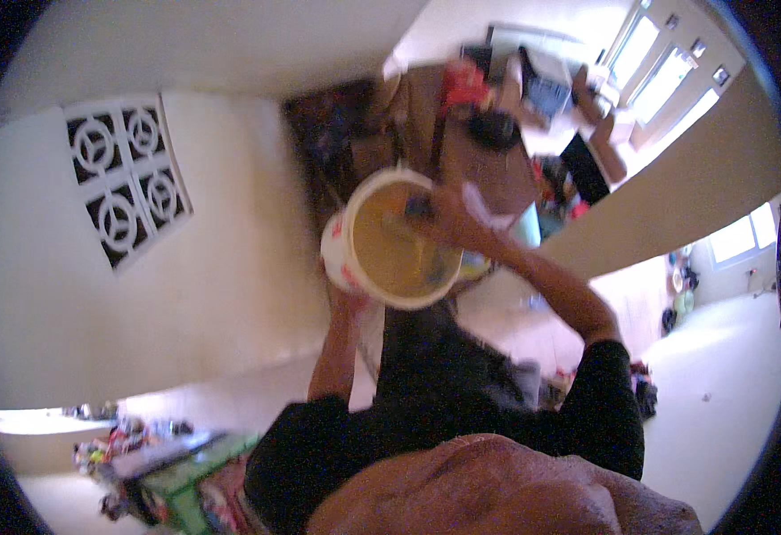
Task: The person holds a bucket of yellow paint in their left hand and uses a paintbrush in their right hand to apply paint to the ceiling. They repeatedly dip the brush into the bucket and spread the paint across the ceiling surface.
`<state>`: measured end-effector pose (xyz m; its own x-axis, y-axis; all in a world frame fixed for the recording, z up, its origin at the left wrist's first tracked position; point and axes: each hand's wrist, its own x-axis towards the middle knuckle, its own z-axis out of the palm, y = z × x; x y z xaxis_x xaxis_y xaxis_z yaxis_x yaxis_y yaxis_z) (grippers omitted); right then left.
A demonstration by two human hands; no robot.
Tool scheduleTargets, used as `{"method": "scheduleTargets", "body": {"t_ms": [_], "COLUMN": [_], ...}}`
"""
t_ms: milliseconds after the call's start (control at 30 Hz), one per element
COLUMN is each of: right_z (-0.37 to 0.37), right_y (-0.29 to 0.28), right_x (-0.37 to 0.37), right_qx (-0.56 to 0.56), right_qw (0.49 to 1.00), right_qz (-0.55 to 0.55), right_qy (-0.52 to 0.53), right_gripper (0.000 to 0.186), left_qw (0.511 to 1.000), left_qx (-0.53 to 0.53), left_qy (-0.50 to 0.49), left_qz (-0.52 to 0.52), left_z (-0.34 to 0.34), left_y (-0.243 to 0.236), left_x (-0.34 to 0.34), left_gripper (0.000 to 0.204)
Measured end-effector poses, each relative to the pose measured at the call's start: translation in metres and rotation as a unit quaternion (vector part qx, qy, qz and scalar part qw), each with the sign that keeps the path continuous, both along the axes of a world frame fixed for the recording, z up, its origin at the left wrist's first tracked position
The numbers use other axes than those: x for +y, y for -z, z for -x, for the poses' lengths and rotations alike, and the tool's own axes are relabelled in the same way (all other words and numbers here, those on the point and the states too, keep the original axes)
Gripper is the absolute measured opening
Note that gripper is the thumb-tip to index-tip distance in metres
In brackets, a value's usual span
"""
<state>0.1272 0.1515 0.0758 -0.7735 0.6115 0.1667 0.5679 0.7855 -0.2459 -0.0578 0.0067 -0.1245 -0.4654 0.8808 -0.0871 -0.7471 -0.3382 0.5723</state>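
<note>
A white plastic bucket with red marks on its side is held up in front of me, tilted so its open mouth faces me. Its inside looks yellowish tan; I cannot tell whether that is liquid or the bare wall. My left hand grips the bucket from its lower left side, most of the fingers hidden behind it. Over the right part of the mouth, my right hand is closed and blurred. A small dark bluish thing shows at its fingers, its kind unclear.
Beyond the bucket stands a brown table with a dark round object and a red item on it. A wall with a white vent grille rises on the left. Green furniture is at lower left.
</note>
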Motion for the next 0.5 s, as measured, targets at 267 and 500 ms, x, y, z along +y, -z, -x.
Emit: {"method": "scheduleTargets", "body": {"t_ms": [267, 500], "right_z": [0.006, -0.003], "right_y": [0.003, -0.043], "right_x": [0.009, -0.008], "right_qx": [0.165, 0.180], "right_qw": [0.978, 0.983], "right_qz": [-0.114, -0.028], "right_qy": [-0.062, -0.038], "right_gripper": [0.039, 0.050], "left_qw": [0.996, 0.994], "left_qx": [-0.061, -0.068], "left_qy": [0.059, 0.071], "left_qz": [-0.023, -0.040], "left_z": [0.006, 0.007], "left_y": [-0.031, -0.041], "left_x": [0.017, 0.021], "left_gripper": [0.067, 0.069]}}
